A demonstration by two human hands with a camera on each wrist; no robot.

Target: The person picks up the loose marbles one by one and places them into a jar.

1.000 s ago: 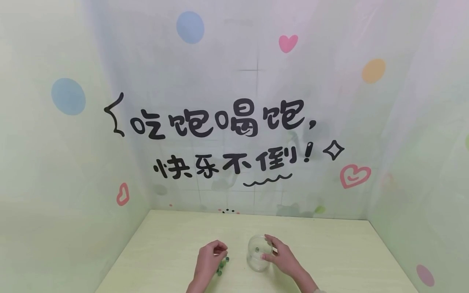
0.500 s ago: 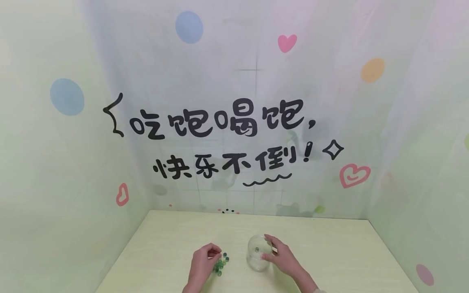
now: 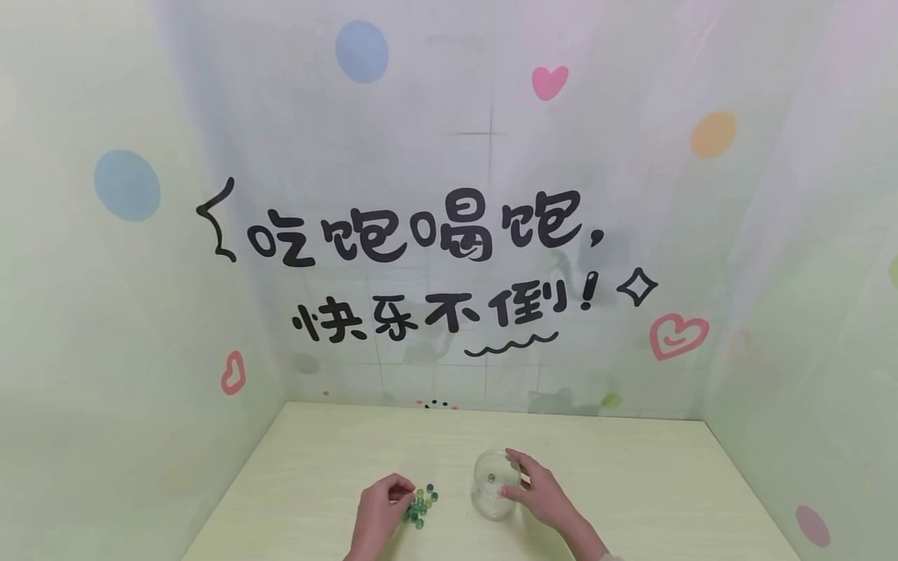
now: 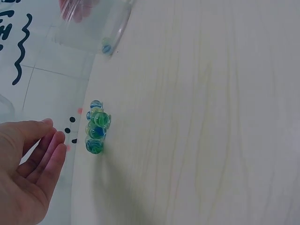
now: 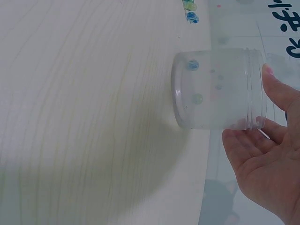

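Several green, blue and yellowish glass marbles [image 3: 421, 506] lie in a cluster on the table. My left hand [image 3: 379, 510] is just left of them; in the left wrist view its thumb and fingertips come close together, with nothing visible between them, apart from the marbles [image 4: 97, 122]. Right of the cluster a clear jar [image 3: 493, 505] stands upright on the table, its mouth uncovered. My right hand [image 3: 543, 492] holds it near the rim, thumb on one side and fingers on the other. Inside the jar, a blue marble [image 5: 193, 65] and a faint green one [image 5: 197, 99] show at the bottom.
The pale wooden table [image 3: 603, 460] ends at a printed back wall [image 3: 449, 156] with black lettering, hearts and dots. Similar side walls [image 3: 828, 351] flank the table on both sides.
My left hand has drawn back to the left and slightly toward the near side, so more of the marbles show. The right hand and the jar have stayed in place.
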